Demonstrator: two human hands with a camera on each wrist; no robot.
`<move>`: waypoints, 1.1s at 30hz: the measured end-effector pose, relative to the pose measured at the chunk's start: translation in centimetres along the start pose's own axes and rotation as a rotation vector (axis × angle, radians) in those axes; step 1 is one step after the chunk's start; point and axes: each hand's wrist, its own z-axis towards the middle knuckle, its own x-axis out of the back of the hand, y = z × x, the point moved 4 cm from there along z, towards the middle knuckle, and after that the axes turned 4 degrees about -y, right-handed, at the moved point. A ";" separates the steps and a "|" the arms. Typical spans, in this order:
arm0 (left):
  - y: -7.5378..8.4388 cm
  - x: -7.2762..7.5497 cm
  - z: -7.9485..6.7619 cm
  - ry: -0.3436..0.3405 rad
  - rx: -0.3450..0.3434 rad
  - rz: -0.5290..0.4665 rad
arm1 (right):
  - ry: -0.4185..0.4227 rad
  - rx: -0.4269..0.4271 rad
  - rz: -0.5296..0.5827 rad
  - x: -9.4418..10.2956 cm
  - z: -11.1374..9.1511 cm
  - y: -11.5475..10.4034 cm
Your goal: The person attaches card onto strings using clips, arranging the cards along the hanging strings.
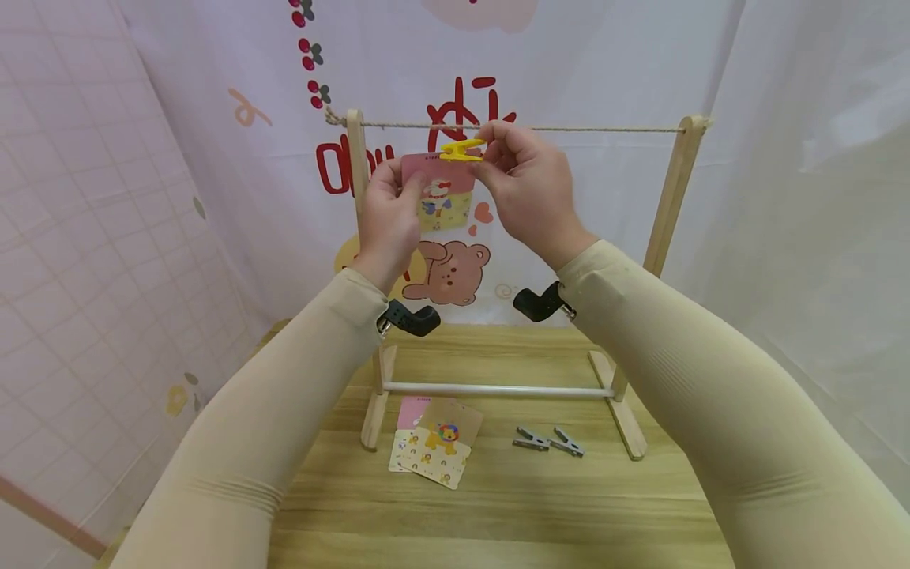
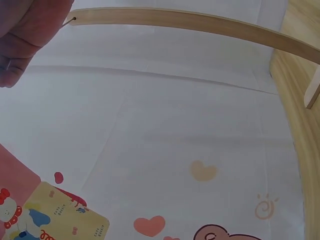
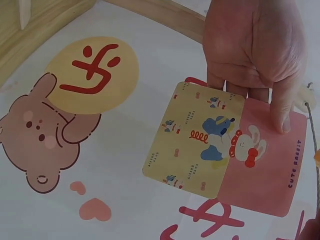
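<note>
A pink and yellow card (image 1: 451,212) with a rabbit picture is held up below the rope (image 1: 604,129). My left hand (image 1: 391,217) pinches its left side, thumb on the front, as the right wrist view also shows. At the card's top edge sits a yellow clothespin (image 1: 458,152), which my right hand (image 1: 533,186) pinches from the right. The clothespin lies just under the rope; whether its jaws bite the card or the rope, I cannot tell. In the left wrist view, only part of the card (image 2: 65,215) appears at the lower left.
The rope runs between two wooden posts (image 1: 671,197) joined low down by a white bar (image 1: 498,390). Two overlapping cards (image 1: 444,442) lie on the wooden table (image 1: 569,514), with two grey clothespins (image 1: 566,442) to their right. A printed cloth (image 1: 583,71) hangs behind.
</note>
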 end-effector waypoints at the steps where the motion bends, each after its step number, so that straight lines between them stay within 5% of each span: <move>1: 0.1 0.0 0.1 0.005 0.000 -0.002 | 0.003 0.005 -0.006 0.0 0.1 -0.1; 33: 1.3 0.0 1.6 0.030 0.010 -0.082 | 0.038 -0.089 -0.029 -0.6 2.8 -1.7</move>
